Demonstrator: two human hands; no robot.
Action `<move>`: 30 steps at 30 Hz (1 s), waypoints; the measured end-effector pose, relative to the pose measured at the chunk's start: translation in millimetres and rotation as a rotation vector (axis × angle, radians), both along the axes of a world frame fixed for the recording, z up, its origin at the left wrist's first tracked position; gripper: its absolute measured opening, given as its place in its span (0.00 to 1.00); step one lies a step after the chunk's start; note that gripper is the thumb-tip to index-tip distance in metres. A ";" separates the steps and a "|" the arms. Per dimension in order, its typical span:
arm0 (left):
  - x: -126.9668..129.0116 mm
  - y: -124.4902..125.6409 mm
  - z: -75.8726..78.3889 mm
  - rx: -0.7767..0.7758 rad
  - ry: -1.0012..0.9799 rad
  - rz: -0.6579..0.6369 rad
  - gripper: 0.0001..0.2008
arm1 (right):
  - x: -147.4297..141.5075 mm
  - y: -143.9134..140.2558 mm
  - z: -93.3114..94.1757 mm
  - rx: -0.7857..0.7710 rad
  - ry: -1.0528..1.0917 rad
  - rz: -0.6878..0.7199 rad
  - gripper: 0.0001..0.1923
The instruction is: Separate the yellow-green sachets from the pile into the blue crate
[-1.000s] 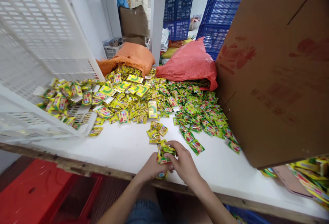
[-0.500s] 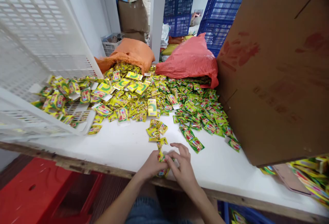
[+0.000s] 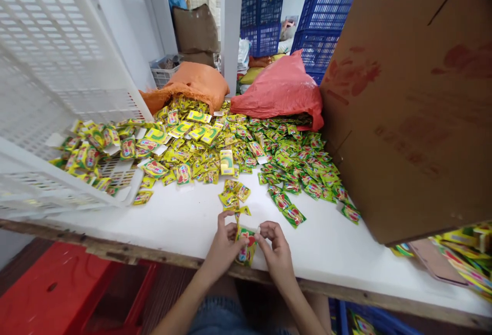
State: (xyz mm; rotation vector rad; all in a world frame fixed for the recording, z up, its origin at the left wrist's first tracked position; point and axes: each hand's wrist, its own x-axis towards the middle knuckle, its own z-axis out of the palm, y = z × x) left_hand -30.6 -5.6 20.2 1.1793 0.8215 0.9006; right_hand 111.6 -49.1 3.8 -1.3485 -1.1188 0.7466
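A small printed carton (image 3: 246,247), green and yellow with red fruit pictures, is between my hands at the table's front edge. My left hand (image 3: 223,243) grips its left side, thumb on the printed front. At the upper right corner, my right hand (image 3: 275,251) pinches a white edge of it with thumb and fingertips. Just beyond my fingers lie several small yellow sachets (image 3: 232,194). Two joined green sachets (image 3: 286,206) rest farther right. Behind them spreads a heap of yellow and green sachets (image 3: 303,163), with yellow cartons (image 3: 226,162) on top.
A white perforated crate (image 3: 126,186) with filled cartons lies tipped at left. An orange sack (image 3: 203,81) and a red sack (image 3: 282,89) stand behind the heap. To the right, a large cardboard box (image 3: 407,135) leans over the table; a phone (image 3: 436,263) lies below it.
My hands have moved apart slightly, baring the carton's printed front. My right hand has shifted from over the carton to its right corner. The view has tilted a little.
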 end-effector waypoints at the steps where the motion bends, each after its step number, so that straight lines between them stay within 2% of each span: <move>1: -3.8 -1.1 2.1 0.041 0.033 0.003 0.26 | 0.5 0.9 -0.3 -0.002 -0.015 0.007 0.10; 4: -14.0 -0.3 7.0 0.128 0.143 -0.063 0.13 | 2.3 3.7 3.4 -0.015 -0.089 0.102 0.08; 6: -17.5 3.0 8.9 0.162 0.202 -0.102 0.09 | 3.3 5.7 8.4 -0.006 -0.135 0.187 0.08; 9: -16.4 7.6 10.4 0.246 0.218 -0.071 0.07 | 3.2 8.0 14.6 0.039 -0.209 0.220 0.09; 12: -12.5 7.8 10.2 0.255 0.123 0.018 0.11 | 1.4 8.0 15.4 0.063 -0.198 0.120 0.09; 14: -11.6 5.7 9.9 0.248 0.109 0.033 0.11 | 0.3 6.6 14.4 0.078 -0.188 0.094 0.12; 18: -12.9 -0.5 11.0 0.313 0.204 0.022 0.07 | -0.4 2.9 16.2 0.118 -0.279 0.187 0.09; 24: -7.4 -7.5 14.2 0.326 0.265 0.134 0.08 | -5.2 1.4 27.4 0.077 -0.336 0.145 0.09; 30: -2.1 2.9 25.8 0.282 0.319 0.141 0.05 | -4.8 6.1 40.6 -0.049 -0.391 0.131 0.08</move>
